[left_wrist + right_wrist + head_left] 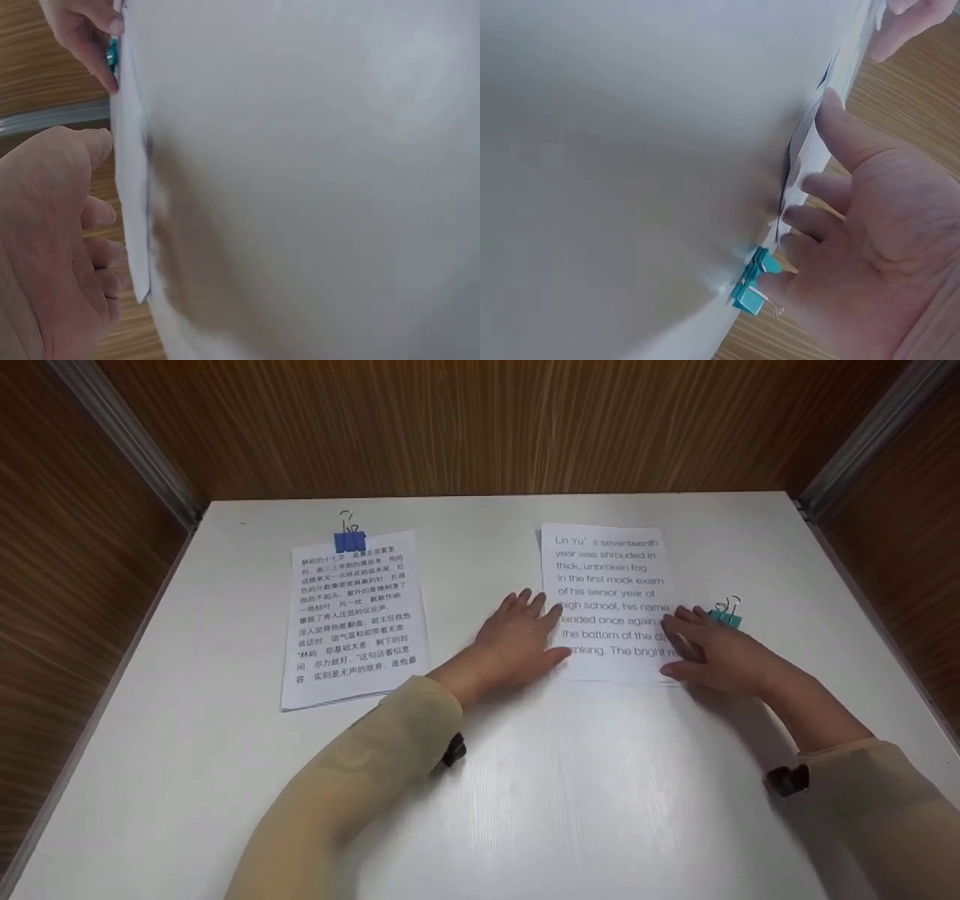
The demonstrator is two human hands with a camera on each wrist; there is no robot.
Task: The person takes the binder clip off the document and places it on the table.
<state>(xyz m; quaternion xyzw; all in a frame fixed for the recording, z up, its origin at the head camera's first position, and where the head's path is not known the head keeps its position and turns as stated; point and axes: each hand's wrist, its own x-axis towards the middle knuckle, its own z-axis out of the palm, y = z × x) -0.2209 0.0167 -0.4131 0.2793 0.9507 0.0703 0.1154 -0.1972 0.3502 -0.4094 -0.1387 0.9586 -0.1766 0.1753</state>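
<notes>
A stack of white sheets with English print (611, 585) lies on the table, its edges slightly uneven. My left hand (521, 637) rests at its left edge, fingers spread and fairly straight. On the opposite side my right hand (712, 652) touches the right edge, fingertips over the last printed lines. In the right wrist view, the thumb and fingers of that hand (885, 225) lie along the sheets' edge (802, 142). A teal binder clip (726, 615) sits on the table just beyond the right hand, close to its little finger in the right wrist view.
To the left lies another stack of sheets with Chinese print (352, 622), held at its top by a blue binder clip (349, 541). Wood-grain panels (480, 427) rise behind and on both sides of the white table (525, 810).
</notes>
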